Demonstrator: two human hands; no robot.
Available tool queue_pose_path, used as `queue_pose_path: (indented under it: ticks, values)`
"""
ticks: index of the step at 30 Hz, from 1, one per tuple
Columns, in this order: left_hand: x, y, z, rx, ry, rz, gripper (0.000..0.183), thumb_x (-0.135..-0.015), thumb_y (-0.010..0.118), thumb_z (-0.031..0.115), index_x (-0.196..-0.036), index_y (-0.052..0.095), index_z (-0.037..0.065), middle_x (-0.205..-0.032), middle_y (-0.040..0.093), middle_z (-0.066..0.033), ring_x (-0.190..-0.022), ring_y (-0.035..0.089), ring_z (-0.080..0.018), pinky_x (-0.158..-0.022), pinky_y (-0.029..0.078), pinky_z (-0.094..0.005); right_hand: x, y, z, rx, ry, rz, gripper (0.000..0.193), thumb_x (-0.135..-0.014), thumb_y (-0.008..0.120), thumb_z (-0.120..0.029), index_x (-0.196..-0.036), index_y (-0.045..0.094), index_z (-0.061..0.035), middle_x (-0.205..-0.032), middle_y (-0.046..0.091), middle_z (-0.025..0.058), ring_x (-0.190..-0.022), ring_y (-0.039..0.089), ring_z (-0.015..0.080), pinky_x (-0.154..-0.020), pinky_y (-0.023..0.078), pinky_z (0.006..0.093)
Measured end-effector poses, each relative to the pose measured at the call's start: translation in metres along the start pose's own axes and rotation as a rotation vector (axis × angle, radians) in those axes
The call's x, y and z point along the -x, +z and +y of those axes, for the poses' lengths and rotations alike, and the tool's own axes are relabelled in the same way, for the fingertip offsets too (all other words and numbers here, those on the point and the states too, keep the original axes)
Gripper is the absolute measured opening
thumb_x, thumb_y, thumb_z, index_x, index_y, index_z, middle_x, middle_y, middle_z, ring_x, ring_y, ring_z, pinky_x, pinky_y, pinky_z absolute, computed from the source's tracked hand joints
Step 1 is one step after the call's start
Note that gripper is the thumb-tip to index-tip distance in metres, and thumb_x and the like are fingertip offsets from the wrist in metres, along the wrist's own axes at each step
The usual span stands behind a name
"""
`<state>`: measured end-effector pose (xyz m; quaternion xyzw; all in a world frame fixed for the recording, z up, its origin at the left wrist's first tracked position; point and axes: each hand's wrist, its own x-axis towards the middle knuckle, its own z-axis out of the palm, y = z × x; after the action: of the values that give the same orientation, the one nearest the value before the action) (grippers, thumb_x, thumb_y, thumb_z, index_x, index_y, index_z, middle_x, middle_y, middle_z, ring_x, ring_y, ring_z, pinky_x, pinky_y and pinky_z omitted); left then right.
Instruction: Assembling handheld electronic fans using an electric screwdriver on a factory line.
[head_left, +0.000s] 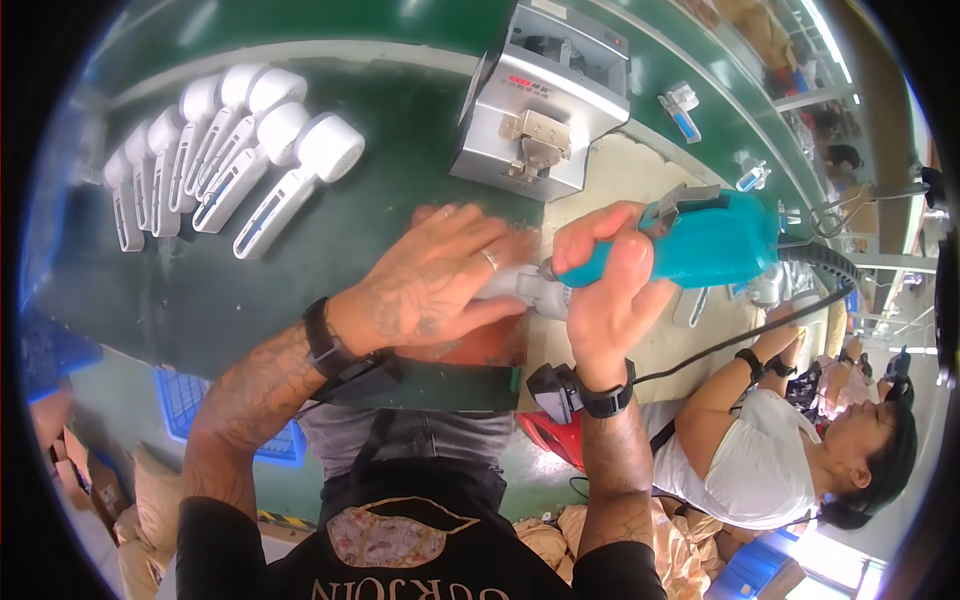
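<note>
My right hand (612, 290) is wrapped round a teal electric screwdriver (700, 240), which lies nearly level with its tip toward the left. A black cord runs from its far right end. My left hand (430, 275) is closed on a white plastic part (510, 285) at the screwdriver's tip, and its fingers hide most of that part. Beneath it lies a reddish-brown patch (470, 350) on the bench. At the left, several white handheld units (300, 185) with round heads and slotted handles lie side by side.
Beyond my hands stands a silver boxy machine (540, 100) on the green bench (400, 120). Small white-and-blue parts (682, 112) lie at the far right. A blue crate (190, 400) is below the bench at left. A co-worker in a white shirt (750, 460) sits at right.
</note>
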<state>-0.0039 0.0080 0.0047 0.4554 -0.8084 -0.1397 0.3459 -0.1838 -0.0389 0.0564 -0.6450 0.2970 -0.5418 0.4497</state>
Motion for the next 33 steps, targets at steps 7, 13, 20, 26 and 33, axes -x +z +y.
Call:
queue_pose_path:
  ticks: [7, 13, 20, 26, 33]
  values:
    - [0.001, 0.002, -0.002, -0.013, 0.005, 0.021, 0.044, -0.085, 0.084, 0.032, -0.120, 0.070, 0.009, -0.121, 0.067, -0.0090, -0.106, 0.062, -0.0332, -0.093, 0.051, -0.0451, -0.004, -0.001, 0.001, 0.035, 0.012, 0.006, 0.049, -0.110, 0.058, -0.046, -0.106, 0.055, 0.0028, -0.078, 0.061, 0.0111, -0.068, 0.060, 0.0211, -0.064, 0.050, 0.0345]
    - [0.001, 0.004, -0.002, 0.062, -0.002, 0.031, 0.040, -0.086, 0.083, 0.031, -0.118, 0.071, 0.010, -0.117, 0.067, -0.0075, -0.105, 0.062, -0.0308, -0.091, 0.052, -0.0448, -0.037, 0.005, -0.012, 0.136, -0.030, 0.149, 0.050, -0.113, 0.053, -0.045, -0.118, 0.059, 0.0050, -0.080, 0.063, 0.0068, -0.073, 0.063, 0.0172, -0.067, 0.051, 0.0310]
    - [0.004, 0.001, -0.003, 0.029, 0.010, 0.025, 0.040, -0.086, 0.080, 0.030, -0.119, 0.070, 0.009, -0.117, 0.066, -0.0074, -0.105, 0.061, -0.0303, -0.089, 0.052, -0.0449, -0.085, 0.031, 0.029, 0.160, -0.178, 0.129, 0.041, -0.114, 0.052, -0.037, -0.113, 0.062, 0.0022, -0.081, 0.065, 0.0060, -0.074, 0.064, 0.0156, -0.067, 0.050, 0.0296]
    - [0.003, 0.003, -0.004, 0.036, 0.032, 0.057, 0.041, -0.086, 0.080, 0.028, -0.121, 0.069, 0.008, -0.117, 0.066, -0.0091, -0.105, 0.062, -0.0319, -0.090, 0.053, -0.0443, -0.078, 0.027, 0.028, 0.131, -0.150, 0.052, 0.038, -0.114, 0.053, -0.036, -0.109, 0.062, 0.0009, -0.079, 0.064, 0.0064, -0.071, 0.063, 0.0160, -0.065, 0.050, 0.0305]
    - [0.004, -0.001, -0.004, 0.059, 0.010, 0.014, 0.039, -0.087, 0.078, 0.024, -0.121, 0.070, 0.008, -0.119, 0.066, -0.0107, -0.107, 0.062, -0.0338, -0.091, 0.052, -0.0459, -0.019, 0.013, -0.022, -0.006, 0.019, 0.116, 0.058, -0.111, 0.054, -0.050, -0.117, 0.059, 0.0069, -0.076, 0.057, 0.0083, -0.068, 0.058, 0.0207, -0.064, 0.048, 0.0356]
